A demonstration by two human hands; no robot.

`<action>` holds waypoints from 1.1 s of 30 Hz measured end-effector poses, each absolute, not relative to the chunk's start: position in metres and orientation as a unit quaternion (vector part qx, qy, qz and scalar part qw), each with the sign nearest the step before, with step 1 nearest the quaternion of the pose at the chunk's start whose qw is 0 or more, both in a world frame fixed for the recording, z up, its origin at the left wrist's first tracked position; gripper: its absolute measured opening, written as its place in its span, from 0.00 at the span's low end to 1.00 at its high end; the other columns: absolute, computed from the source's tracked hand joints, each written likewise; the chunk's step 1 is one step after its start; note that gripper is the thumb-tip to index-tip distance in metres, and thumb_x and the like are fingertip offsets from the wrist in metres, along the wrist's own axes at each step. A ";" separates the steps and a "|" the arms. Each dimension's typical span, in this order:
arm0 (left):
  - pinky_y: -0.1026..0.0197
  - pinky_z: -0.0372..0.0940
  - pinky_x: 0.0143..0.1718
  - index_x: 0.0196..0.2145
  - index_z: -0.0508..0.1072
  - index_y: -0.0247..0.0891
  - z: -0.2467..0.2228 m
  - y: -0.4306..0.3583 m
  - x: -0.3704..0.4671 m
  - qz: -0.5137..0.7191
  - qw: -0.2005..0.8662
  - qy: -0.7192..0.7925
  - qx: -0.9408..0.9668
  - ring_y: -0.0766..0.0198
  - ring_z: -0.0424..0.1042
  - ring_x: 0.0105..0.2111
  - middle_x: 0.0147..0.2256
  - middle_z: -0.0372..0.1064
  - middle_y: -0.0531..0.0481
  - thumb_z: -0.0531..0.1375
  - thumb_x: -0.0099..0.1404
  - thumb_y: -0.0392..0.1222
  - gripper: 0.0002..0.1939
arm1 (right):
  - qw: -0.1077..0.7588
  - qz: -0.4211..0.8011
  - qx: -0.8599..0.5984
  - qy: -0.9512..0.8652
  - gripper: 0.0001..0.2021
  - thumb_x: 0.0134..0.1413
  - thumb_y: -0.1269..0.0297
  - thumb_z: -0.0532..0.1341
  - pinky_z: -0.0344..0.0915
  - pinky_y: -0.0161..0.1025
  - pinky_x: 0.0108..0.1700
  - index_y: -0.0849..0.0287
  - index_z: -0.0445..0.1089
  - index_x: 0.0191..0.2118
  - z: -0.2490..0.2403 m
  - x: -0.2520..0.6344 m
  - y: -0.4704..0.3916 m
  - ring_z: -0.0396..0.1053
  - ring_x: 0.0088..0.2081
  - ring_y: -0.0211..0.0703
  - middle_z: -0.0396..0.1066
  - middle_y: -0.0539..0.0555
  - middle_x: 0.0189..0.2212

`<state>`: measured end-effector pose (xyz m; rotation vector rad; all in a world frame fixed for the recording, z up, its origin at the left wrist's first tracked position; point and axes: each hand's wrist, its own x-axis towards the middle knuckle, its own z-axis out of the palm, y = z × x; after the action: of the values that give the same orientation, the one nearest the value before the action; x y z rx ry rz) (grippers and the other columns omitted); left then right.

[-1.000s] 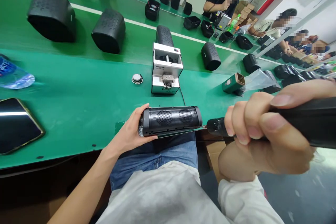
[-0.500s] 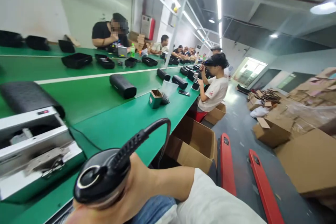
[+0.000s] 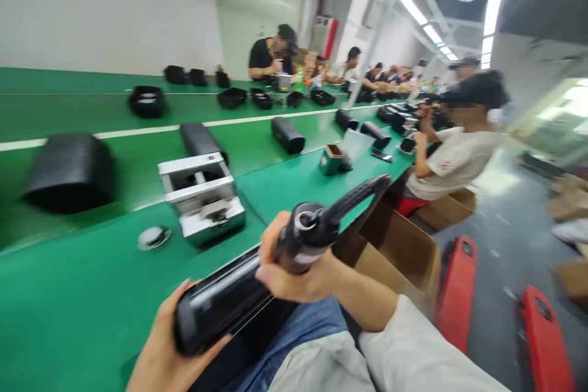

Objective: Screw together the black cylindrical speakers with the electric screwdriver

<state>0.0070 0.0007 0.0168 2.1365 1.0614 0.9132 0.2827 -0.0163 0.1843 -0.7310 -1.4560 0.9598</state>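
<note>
- Round part [image 3: 154, 237]: on the bench [image 3: 55, 294] beyond the left hand, apparently parked clear of the work.
- Left hand [image 3: 165, 334]: partly open, curled around the left end of the black casing [image 3: 225, 294], seemingly as a brace; casing lies between the 2 hands.
- White-framed fixture [image 3: 199, 190]: beyond the casing, presumably within reach.
- Right hand [image 3: 298, 286]: wrapped around the corded tool [image 3: 294, 239], probably for control; tip hidden, contact indeterminable.

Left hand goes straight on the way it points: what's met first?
The glossy black elongated speaker, held in the left hand; farther along that line, probably the right hand, though depth is unclear.
</note>
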 end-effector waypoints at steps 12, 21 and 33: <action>0.33 0.66 0.72 0.79 0.48 0.54 0.016 -0.014 0.003 0.332 0.345 0.445 0.756 0.38 0.70 0.70 0.71 0.63 0.39 0.77 0.63 0.45 0.57 | 0.742 0.308 -0.195 -0.562 0.10 0.63 0.67 0.71 0.64 0.35 0.20 0.52 0.69 0.36 0.256 0.252 0.077 0.62 0.16 0.33 0.63 0.39 0.18; 0.34 0.66 0.72 0.78 0.49 0.56 0.017 -0.015 0.003 0.332 0.359 0.447 0.749 0.39 0.70 0.70 0.71 0.63 0.40 0.78 0.61 0.42 0.59 | 0.696 0.266 -0.335 -0.576 0.18 0.61 0.52 0.75 0.67 0.40 0.28 0.51 0.67 0.35 0.215 0.211 0.150 0.64 0.25 0.36 0.65 0.45 0.27; 0.31 0.63 0.74 0.79 0.47 0.56 0.016 -0.015 0.002 0.325 0.380 0.447 0.742 0.38 0.67 0.72 0.73 0.59 0.39 0.78 0.63 0.44 0.59 | 0.717 0.224 -0.317 -0.579 0.16 0.61 0.55 0.72 0.71 0.40 0.29 0.51 0.65 0.33 0.228 0.214 0.140 0.64 0.28 0.38 0.65 0.47 0.29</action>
<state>0.0020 -0.0155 0.0160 1.8941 1.1407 0.8297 0.2145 0.1401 0.2280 -0.7020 -1.2821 0.4950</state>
